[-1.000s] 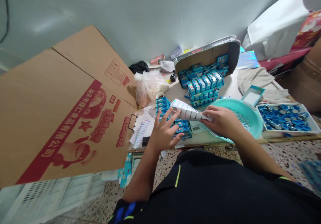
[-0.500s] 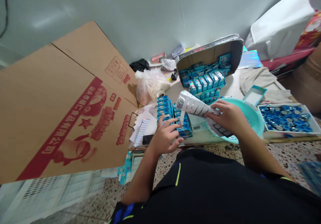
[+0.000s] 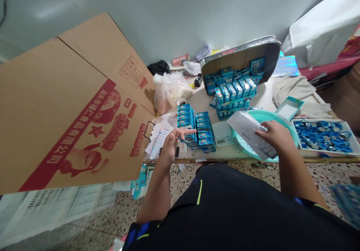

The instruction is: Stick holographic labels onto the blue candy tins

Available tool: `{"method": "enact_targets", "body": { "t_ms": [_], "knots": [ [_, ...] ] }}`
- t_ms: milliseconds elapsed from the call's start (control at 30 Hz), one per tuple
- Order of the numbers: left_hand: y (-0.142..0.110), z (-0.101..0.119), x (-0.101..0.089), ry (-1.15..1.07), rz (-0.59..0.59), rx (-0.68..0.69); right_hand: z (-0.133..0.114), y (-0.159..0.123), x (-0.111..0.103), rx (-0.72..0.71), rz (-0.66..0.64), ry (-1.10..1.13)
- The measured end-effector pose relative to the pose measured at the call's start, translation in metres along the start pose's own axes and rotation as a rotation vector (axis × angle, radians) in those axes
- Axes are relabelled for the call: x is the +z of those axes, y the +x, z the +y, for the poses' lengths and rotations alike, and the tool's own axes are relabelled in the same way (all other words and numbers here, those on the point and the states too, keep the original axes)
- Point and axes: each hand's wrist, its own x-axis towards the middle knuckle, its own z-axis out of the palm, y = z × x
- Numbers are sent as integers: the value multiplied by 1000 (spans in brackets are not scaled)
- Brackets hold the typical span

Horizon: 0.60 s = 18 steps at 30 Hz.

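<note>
My right hand (image 3: pixel 277 135) grips a white sheet of labels (image 3: pixel 247 131) by its lower right edge and holds it tilted over a teal basin (image 3: pixel 264 113) with small pale pieces in it. My left hand (image 3: pixel 171 146) is raised in front of two stacks of small blue boxes (image 3: pixel 194 125). Its thumb and fingers pinch a small thin strip, and the forefinger points right. A small white scale (image 3: pixel 222 133) sits on the table between my hands.
A large printed cardboard box (image 3: pixel 70 112) fills the left. Behind are a plastic bag (image 3: pixel 170 90), a cardboard tray (image 3: pixel 239 60) of blue boxes, a teal lid (image 3: pixel 289 108) and a white tray (image 3: pixel 354 146) of blue caps. Paper sheets (image 3: pixel 159 138) lie by the left edge.
The curled label sheet has swung right and flattened over the basin in my right hand. My left hand has drawn back left, pinching a small strip that hung from the sheet.
</note>
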Motion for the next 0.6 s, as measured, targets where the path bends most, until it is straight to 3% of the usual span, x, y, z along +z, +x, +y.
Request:
{"method": "enact_targets", "body": {
  "t_ms": [100,167,233,300,400,500,600],
  "knots": [
    [2,5,-1,-275,26,-65,-10,0,14,1,63,84],
    [3,7,-1,-364,45,-92,-35,-1,12,-143,92,416],
    [4,8,-2,-414,61,-119,-72,-2,5,-302,-10,830],
    [4,6,-3,-441,78,-141,-112,-3,-4,-437,-181,1108],
    [4,-1,-10,-473,95,-174,-169,1,-8,-596,-320,1227],
    [6,-14,-22,-539,99,-220,-210,9,2,-571,-300,1284],
    [13,-31,-39,-543,138,-273,-234,20,18,-555,-279,1283]
  ]
}}
